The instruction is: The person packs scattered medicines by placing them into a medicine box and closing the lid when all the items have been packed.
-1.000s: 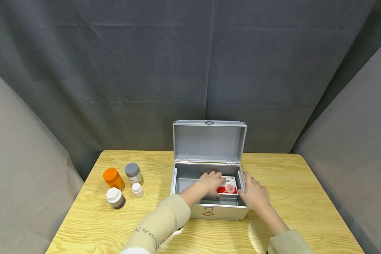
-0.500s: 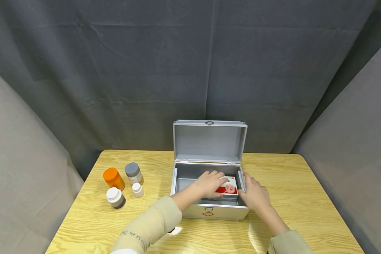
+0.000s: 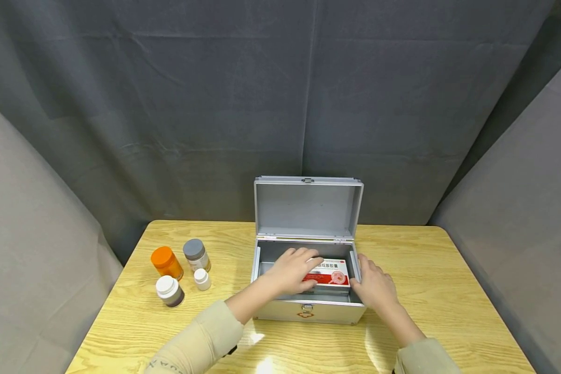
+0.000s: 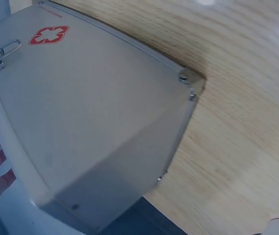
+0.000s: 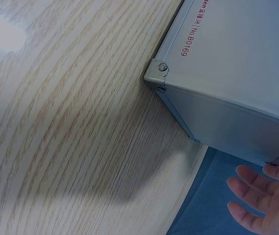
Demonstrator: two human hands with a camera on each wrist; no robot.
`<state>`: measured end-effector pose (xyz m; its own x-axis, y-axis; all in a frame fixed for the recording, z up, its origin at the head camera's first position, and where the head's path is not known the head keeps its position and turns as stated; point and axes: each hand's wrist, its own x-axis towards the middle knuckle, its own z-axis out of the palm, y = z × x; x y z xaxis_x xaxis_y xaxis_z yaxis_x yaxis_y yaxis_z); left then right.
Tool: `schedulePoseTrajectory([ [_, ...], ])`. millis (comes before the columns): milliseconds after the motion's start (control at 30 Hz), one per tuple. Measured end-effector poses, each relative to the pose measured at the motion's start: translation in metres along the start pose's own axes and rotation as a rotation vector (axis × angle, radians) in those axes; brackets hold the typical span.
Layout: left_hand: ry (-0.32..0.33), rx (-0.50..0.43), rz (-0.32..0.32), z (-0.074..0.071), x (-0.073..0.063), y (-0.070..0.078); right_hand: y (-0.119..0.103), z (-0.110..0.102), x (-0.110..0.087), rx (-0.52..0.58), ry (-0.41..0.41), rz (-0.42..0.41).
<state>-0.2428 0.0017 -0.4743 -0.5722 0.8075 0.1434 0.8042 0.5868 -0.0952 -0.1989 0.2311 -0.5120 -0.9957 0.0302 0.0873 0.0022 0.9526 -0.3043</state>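
Tabletop (image 3: 430, 291) bears four bottles (image 3: 167, 264) and one case (image 3: 329, 312).

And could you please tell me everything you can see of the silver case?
The silver case looks metallic, with a front latch, red emblem and grey interior. It stands upright on the table, lid open at the back. A printed box lies inside, towards the right. The right hand rests on the case's right rim; the left hand is over the interior.
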Motion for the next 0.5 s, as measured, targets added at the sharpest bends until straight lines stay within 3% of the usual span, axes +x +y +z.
schedulePoseTrajectory([
  [300, 0.152, -0.035, -0.068, -0.001, -0.037, -0.017, -0.001, 0.0, 0.0, -0.003, -0.008, 0.004],
  [500, 0.241, -0.108, -0.129, 0.001, -0.056, -0.025, -0.001, -0.001, 0.0, 0.006, -0.015, 0.011],
])
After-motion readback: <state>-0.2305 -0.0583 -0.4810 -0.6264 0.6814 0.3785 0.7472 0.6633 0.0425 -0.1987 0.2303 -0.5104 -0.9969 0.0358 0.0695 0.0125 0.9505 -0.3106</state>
